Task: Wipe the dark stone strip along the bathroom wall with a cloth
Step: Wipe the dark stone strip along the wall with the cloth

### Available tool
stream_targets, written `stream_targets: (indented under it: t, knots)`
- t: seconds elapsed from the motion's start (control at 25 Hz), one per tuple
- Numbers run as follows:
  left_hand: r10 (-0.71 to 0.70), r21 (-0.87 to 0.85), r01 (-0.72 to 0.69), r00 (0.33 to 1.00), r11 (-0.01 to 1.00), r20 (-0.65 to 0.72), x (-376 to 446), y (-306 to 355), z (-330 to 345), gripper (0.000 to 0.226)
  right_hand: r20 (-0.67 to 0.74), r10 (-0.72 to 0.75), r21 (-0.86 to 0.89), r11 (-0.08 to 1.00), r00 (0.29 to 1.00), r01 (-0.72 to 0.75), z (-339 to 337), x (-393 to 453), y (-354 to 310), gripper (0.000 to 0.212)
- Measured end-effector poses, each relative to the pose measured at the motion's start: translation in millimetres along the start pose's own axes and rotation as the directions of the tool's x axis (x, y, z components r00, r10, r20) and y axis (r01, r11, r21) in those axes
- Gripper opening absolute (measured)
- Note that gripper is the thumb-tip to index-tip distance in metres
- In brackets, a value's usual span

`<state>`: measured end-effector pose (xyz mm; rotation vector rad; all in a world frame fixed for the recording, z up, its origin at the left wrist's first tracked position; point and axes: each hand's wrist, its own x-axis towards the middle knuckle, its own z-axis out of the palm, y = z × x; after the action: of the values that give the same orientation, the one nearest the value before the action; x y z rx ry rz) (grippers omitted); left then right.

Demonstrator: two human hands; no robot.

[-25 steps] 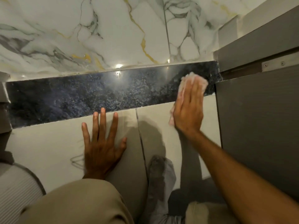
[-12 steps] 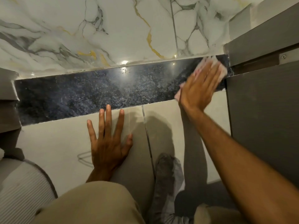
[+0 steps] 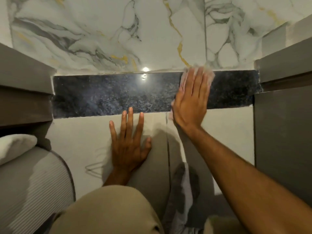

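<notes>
The dark speckled stone strip (image 3: 109, 93) runs across the wall between two grey cabinets, under white marble with grey and gold veins. My right hand (image 3: 190, 102) lies flat on the right part of the strip and presses a pale pink cloth (image 3: 208, 76) against it. The cloth shows around the fingertips and at the heel of the hand. My left hand (image 3: 129, 146) rests flat on the beige tile (image 3: 81, 137) below the strip, fingers spread, holding nothing.
Grey cabinets flank the strip at left (image 3: 23, 92) and right (image 3: 283, 129). A ribbed grey bin lid (image 3: 32, 188) with a white rolled towel (image 3: 15, 147) sits lower left. My knee in beige trousers (image 3: 109, 211) and a grey rag (image 3: 184, 191) lie at the bottom.
My right hand slid the cloth leftward along the strip, away from the right cabinet corner. The camera view shifted, showing the left cabinet and towel. My left hand stayed planted.
</notes>
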<state>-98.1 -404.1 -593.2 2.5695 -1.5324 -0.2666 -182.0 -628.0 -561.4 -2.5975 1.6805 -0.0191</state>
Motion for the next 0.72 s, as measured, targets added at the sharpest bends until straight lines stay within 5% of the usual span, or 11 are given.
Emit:
stream_targets:
  t: [0.04,0.12,0.24,0.36,0.44,0.52,0.64,0.72]
  knots:
    - [-0.012,0.000,0.012,1.000,1.000,-0.015,0,-1,2,0.077,0.010,0.011,0.005,1.000,1.000,-0.011,4,14,-31,0.073]
    - [-0.106,-0.006,0.106,0.993,0.994,-0.057,0,-4,6,0.075,0.041,-0.228,0.088,0.971,0.973,0.224,13,1,-83,0.072]
    - [-0.206,0.061,0.209,0.977,0.976,-0.045,-27,-18,-3,0.073,0.086,-0.582,0.181,0.807,0.809,0.562,2,-70,-60,0.068]
    - [-0.296,0.071,0.295,0.955,0.953,-0.002,-60,-41,-13,0.073,0.163,-0.420,0.114,0.907,0.893,0.405,-7,-58,-13,0.068]
    - [-0.380,0.032,0.381,0.925,0.924,-0.013,-63,-49,-17,0.074,0.095,-0.226,0.102,0.971,0.969,0.217,-1,-22,-53,0.068]
    - [-0.410,0.023,0.411,0.912,0.912,-0.023,-66,-51,-17,0.074,0.049,-0.323,0.156,0.937,0.945,0.312,10,-13,-127,0.070]
    - [-0.427,0.042,0.428,0.904,0.903,-0.017,-83,-55,-24,0.073,0.097,-0.719,0.242,0.688,0.689,0.684,14,-49,-173,0.070]
    - [-0.455,0.068,0.453,0.890,0.889,0.014,-95,-57,-32,0.073,0.199,-0.844,0.240,0.536,0.499,0.810,7,-71,-125,0.068]
